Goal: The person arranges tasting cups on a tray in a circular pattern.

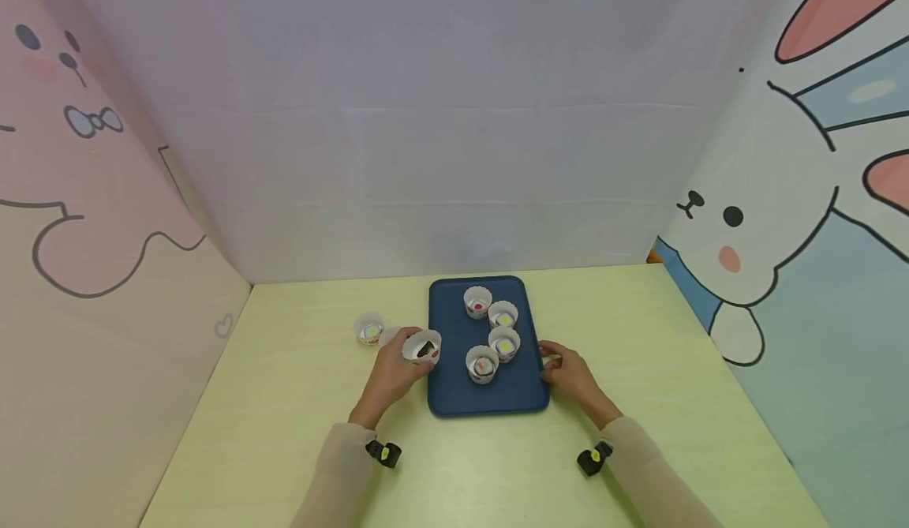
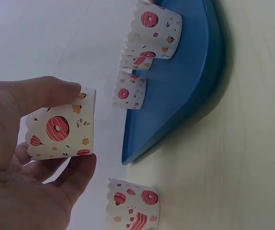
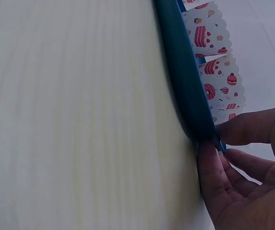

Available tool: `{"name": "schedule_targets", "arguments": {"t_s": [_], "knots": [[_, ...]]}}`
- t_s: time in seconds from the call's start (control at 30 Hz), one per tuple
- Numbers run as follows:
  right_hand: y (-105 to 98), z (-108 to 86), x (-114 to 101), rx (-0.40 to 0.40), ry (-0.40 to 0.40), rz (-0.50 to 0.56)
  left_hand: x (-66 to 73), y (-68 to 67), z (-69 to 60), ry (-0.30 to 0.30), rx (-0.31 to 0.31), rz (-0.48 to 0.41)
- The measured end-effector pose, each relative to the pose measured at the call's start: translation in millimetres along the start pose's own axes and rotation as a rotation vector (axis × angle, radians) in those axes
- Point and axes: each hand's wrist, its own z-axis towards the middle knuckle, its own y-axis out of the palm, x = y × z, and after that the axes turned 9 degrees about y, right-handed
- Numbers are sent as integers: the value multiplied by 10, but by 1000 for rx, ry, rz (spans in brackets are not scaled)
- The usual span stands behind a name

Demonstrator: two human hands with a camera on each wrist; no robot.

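My left hand (image 1: 392,374) grips a white paper cupcake cup (image 2: 61,132) printed with red donuts, fingers and thumb around its sides. Something dark lies inside this cup, seen from above in the head view. It is held up by the left edge of the blue tray (image 1: 454,398). My right hand (image 1: 574,376) pinches the tray's right rim between thumb and fingers, clearest in the right wrist view. On the tray stand several similar cups, among them one at the back (image 1: 478,302) with a red piece inside and one at the front (image 1: 482,365).
Left of the tray, another cupcake cup (image 1: 368,329) with a yellowish piece stands on the pale wooden table (image 1: 284,402). Just beside it, a further cup (image 1: 388,335) is partly hidden behind my left hand. White and cartoon-printed panels (image 1: 454,157) enclose the table's back and sides.
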Motion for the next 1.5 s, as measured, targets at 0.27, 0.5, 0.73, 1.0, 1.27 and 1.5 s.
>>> {"name": "schedule_targets", "arguments": {"t_s": [0.27,0.5,0.73,1.0,1.27,1.5], "knots": [[-5,-17,-17,6,3,6,3,170,122,-4,-24,-8],[-5,-18,-13,1,3,0,-21,304,193,34,8,4],[-3,-13,-12,8,-5,-6,-57,427,269,44,0,28],[-3,4,-1,12,2,-15,-84,528,320,42,-3,87],[7,-1,-5,9,-8,-14,-138,613,331,59,-5,129],[-2,-17,-19,12,-2,-7,-127,627,320,62,-42,103]]}}
